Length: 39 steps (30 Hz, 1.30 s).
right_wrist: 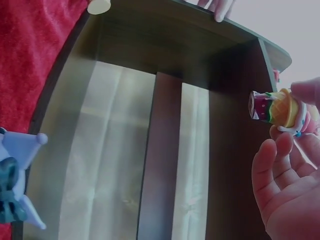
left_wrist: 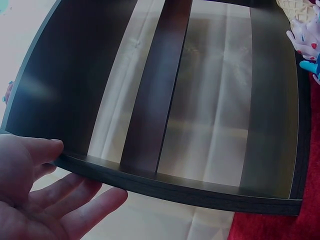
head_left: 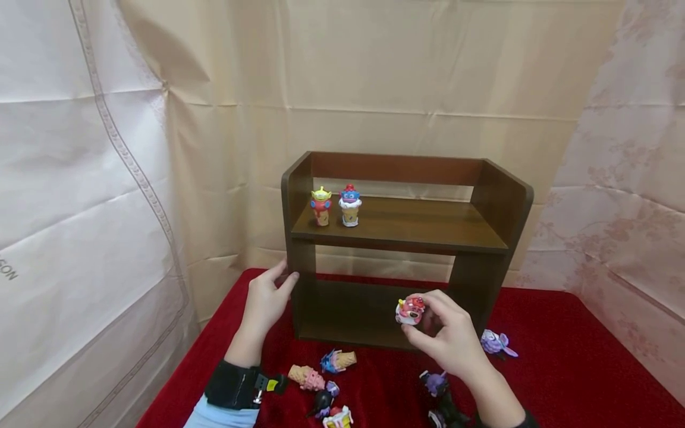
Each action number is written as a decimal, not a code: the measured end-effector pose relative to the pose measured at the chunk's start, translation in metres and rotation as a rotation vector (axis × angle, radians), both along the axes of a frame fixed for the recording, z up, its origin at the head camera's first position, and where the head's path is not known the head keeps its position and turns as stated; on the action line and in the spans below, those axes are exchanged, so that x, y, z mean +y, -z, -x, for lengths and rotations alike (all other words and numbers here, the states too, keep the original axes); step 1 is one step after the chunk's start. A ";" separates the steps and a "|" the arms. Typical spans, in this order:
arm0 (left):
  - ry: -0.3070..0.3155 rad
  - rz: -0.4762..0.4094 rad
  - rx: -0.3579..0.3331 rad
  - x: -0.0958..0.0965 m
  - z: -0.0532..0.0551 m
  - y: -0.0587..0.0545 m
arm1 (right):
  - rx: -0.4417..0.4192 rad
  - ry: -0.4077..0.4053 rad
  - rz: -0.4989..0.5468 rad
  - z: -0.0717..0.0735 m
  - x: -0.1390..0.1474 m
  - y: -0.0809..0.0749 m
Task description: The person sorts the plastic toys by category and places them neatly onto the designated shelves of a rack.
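- A small pink figurine on an ice-cream cone (head_left: 411,311) is off the desk, in front of the lower compartment of a dark brown two-tier shelf (head_left: 417,220), right of its middle.
- The figurine sits at the fingertips of the person's right hand (head_left: 449,336), pinched between thumb and fingers. In the right wrist view the yellow waffle cone lies sideways, its dark pink base sticking out beyond the fingertips.
- The right forearm comes in from the lower right; the hand points up and left, the thumb lowest.
- The left hand (head_left: 267,297) rests at the shelf's left side panel, thumb on the front edge, the other fingers loosely extended along the outside; its forearm rises from the lower left.
- Two cone figurines stand upright on the upper tier, at the left: a green-headed alien (head_left: 321,206), and just beside it a blue figurine with a red top (head_left: 350,205).
- A blue cone figurine (head_left: 338,361) and a pink-topped cone figurine (head_left: 307,377) lie on the red-covered desk (head_left: 556,351), between the forearms.
- A purple-and-white figurine (head_left: 497,343) lies by the shelf's right side.
- Beige cloth (head_left: 385,77) hangs behind.
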<state>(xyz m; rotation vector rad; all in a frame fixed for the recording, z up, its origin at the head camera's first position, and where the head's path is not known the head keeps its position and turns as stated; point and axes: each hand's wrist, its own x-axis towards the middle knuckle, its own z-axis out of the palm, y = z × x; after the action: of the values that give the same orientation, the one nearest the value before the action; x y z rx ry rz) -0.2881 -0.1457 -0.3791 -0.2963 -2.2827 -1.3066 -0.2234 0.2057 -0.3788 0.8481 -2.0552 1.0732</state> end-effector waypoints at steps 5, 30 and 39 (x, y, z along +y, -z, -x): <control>0.001 -0.002 -0.004 0.000 -0.001 0.001 | 0.009 0.006 -0.011 -0.001 0.002 -0.013; -0.009 0.010 0.008 0.000 0.000 -0.001 | 0.040 -0.033 0.142 0.026 0.007 -0.105; -0.015 0.019 0.012 0.001 -0.001 -0.001 | -0.019 0.089 0.059 0.045 0.002 -0.136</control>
<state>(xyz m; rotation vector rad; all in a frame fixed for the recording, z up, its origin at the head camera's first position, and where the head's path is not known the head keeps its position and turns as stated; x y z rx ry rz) -0.2871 -0.1449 -0.3778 -0.2918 -2.2842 -1.2730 -0.2688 0.2078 -0.2429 0.7133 -2.0469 1.0912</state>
